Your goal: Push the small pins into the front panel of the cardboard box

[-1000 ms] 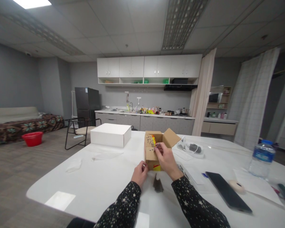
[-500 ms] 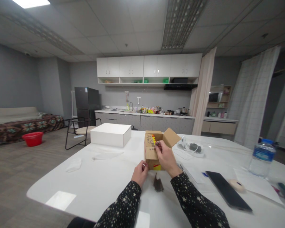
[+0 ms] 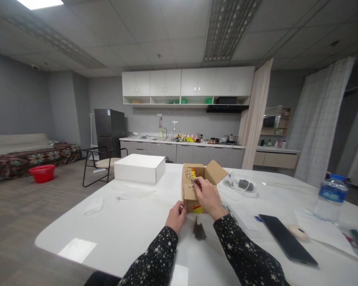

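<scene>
From the head view, an open cardboard box (image 3: 193, 190) stands on the white table (image 3: 131, 226). The right hand (image 3: 207, 196) rests on its near flap, grip pinched on a small dark item (too small to identify). The left hand (image 3: 176, 216) touches the box's lower corner, fingers curled together. A dark feather-like piece (image 3: 199, 230) lies just beside the hands.

Both arms reach forward, left hand (image 3: 176, 217) curled low, right hand (image 3: 207, 196) pinching higher.
</scene>
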### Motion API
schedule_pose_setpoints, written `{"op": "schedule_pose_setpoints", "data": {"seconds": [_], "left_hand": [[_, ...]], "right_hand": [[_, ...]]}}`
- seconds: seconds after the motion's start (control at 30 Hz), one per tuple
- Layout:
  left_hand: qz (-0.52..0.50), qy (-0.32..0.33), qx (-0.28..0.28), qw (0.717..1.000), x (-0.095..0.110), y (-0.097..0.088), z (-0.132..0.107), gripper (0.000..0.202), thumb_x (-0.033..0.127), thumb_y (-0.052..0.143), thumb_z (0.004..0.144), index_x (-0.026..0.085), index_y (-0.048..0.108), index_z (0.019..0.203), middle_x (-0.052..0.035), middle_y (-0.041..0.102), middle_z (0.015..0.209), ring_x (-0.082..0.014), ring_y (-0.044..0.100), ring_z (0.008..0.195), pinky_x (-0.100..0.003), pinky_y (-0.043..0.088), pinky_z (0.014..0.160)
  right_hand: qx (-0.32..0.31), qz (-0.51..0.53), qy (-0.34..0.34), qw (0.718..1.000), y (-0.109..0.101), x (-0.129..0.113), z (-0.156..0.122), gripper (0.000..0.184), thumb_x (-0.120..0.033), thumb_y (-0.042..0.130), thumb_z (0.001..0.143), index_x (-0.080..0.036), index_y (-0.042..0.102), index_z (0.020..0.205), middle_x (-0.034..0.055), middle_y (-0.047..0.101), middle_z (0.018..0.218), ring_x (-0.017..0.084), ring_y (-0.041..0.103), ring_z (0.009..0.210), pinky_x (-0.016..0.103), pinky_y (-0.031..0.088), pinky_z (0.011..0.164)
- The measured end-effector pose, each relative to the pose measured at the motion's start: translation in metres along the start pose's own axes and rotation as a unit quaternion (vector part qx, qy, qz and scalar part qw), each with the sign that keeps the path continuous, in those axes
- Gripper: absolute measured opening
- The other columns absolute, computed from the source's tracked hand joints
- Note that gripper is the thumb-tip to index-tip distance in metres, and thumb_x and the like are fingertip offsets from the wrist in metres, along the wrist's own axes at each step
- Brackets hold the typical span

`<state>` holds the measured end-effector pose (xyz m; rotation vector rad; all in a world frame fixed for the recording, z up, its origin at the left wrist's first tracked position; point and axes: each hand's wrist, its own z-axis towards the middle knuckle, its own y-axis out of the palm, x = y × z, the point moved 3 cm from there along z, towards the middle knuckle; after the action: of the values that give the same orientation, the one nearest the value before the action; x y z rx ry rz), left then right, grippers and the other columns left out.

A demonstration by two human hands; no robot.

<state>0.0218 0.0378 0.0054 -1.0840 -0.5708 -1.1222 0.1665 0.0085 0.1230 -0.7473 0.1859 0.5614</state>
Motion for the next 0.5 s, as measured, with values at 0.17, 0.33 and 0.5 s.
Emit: {"op": "schedule_pose_setpoints", "data": {"seconds": [0.17, 0.33, 0.5], "left_hand": [[-0.001, -0.002, 0.0, 1.0, 0.0007, 0.0, -0.0005, 0.016, 0.033, 0.044, 0.082, 0.02, 0.053, 0.078, 0.0034, 0.05, 0.057, -0.0149, 0.048, 0.059, -0.025, 0.035, 0.061], [0.002, -0.003, -0.006, 1.0, 0.0002, 0.0003, 0.0, 0.017, 0.033, 0.043, 0.082, 0.02, 0.052, 0.079, 0.0032, 0.05, 0.058, -0.0148, 0.048, 0.059, -0.025, 0.036, 0.061], [0.008, -0.001, -0.007, 1.0, -0.0018, 0.0018, 0.0008, 0.017, 0.032, 0.043, 0.082, 0.019, 0.053, 0.079, 0.004, 0.048, 0.057, -0.0144, 0.048, 0.059, -0.025, 0.035, 0.061]], "right_hand": [[0.005, -0.04, 0.005, 0.999, 0.0011, -0.0004, 0.0025, 0.018, -0.02, 0.049, 0.09, -0.02, 0.06, 0.105, 0.0093, 0.068, 0.086, 0.026, 0.061, 0.081, 0.032, 0.039, 0.071], [0.004, -0.029, -0.006, 1.0, -0.003, -0.006, 0.0034, 0.04, -0.015, 0.048, 0.09, -0.021, 0.05, 0.13, 0.0079, 0.07, 0.091, 0.025, 0.061, 0.085, 0.032, 0.037, 0.073], [-0.024, -0.081, 0.001, 0.996, -0.0051, -0.0086, 0.0023, 0.027, -0.017, 0.048, 0.092, -0.021, 0.061, 0.116, 0.0077, 0.069, 0.099, 0.024, 0.06, 0.092, 0.032, 0.037, 0.075]]}}
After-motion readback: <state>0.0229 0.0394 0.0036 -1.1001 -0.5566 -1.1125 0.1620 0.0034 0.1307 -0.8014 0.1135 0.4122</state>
